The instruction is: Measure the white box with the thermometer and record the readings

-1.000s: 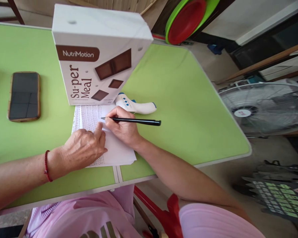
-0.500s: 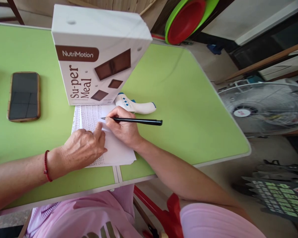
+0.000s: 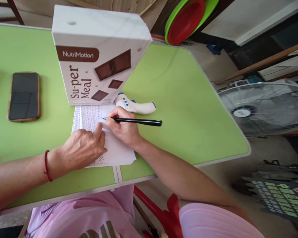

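Head view: right hand (image 3: 123, 127) grips pen (image 3: 136, 121); left hand (image 3: 85, 147) flat, hiding paper (image 3: 116, 150).

Handwriting on paper (image 3: 89, 115) too small to read, fan (image 3: 265, 107) blurred

The right hand (image 3: 123, 127) grips a black pen (image 3: 136, 121), tip on the paper (image 3: 114, 148); the left hand (image 3: 85, 147) presses the paper at its nine o'clock.
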The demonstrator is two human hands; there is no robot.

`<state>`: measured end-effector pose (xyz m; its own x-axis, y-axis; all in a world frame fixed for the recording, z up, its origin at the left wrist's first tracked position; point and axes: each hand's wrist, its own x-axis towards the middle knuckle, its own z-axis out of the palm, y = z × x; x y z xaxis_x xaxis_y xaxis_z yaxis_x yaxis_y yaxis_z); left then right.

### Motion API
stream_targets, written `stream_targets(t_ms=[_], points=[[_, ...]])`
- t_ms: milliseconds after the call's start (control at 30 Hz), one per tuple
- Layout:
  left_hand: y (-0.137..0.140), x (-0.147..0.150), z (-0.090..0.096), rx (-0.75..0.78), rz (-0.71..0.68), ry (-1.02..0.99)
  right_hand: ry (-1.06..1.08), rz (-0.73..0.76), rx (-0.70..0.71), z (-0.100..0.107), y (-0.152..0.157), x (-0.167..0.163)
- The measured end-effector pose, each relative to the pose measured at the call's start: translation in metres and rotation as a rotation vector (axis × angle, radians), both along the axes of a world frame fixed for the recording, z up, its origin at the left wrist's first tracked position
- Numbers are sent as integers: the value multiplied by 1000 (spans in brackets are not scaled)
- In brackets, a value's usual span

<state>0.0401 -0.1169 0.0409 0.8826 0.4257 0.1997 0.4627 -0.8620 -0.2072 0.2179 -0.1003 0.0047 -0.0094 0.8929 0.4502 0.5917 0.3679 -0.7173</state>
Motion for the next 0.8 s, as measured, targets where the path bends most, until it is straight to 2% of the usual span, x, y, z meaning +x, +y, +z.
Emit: stream_targets(t_ms=[367, 800], points=[[0, 0, 1, -1, 3, -2, 60, 24, 35, -1, 1, 1], [0, 0, 0, 9, -9, -15, 44, 16, -2, 0, 1, 1]])
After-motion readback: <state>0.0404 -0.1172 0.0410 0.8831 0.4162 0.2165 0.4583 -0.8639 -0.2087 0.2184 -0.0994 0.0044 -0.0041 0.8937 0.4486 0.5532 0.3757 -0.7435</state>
